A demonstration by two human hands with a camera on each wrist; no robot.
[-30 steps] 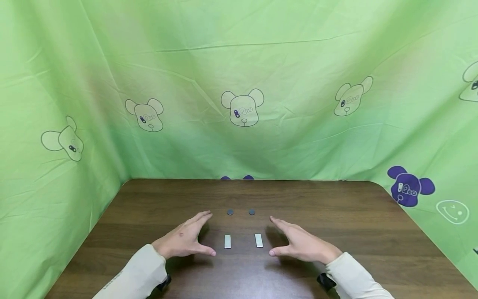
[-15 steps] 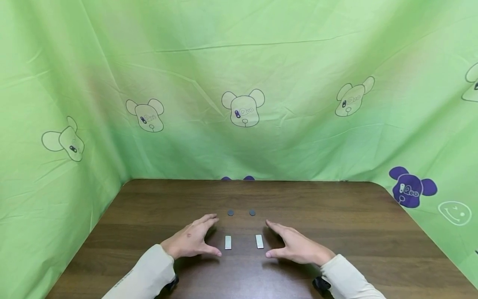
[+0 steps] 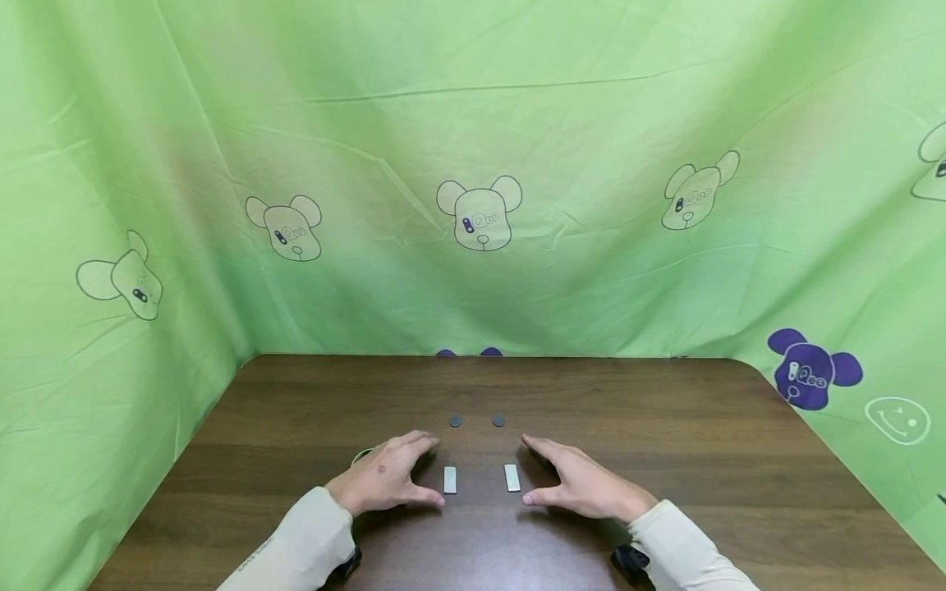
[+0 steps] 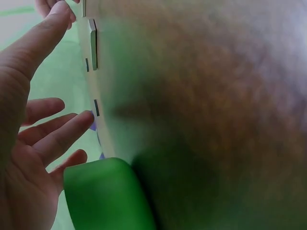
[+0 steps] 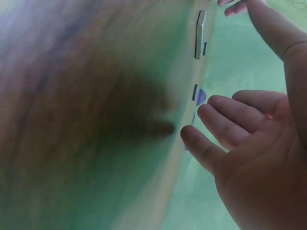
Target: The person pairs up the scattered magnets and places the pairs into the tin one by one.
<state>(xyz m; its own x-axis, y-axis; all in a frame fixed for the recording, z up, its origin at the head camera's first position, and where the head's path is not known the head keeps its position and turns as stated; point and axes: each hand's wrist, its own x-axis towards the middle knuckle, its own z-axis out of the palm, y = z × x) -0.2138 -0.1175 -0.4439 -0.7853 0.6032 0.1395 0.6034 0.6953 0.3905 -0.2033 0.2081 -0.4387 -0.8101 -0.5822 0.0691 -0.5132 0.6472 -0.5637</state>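
Two small pale rectangular pieces lie on the table between my hands, a left pale piece [image 3: 450, 480] and a right pale piece [image 3: 512, 478]. Farther back lie two small dark round discs, the left disc [image 3: 455, 421] and the right disc [image 3: 498, 421]. My left hand [image 3: 388, 476] hovers beside the left piece with its thumb spread from the fingers, holding nothing. Mirroring it, my right hand [image 3: 580, 480] is next to the right piece, thumb and fingers apart around bare air. A rounded green object [image 4: 108, 194] shows by the left fingers in the left wrist view, mostly hidden from the head view.
The brown wooden table [image 3: 636, 402] has rounded back corners. A green cloth [image 3: 369, 295] with bear prints hangs behind it and along both sides. Black bands show at both wrists, under pale sleeves [image 3: 296, 542].
Both hands have moved inward, closer to the pale pieces, the left one more. A thin green curve now shows behind the left hand. The pieces and discs stay in place.
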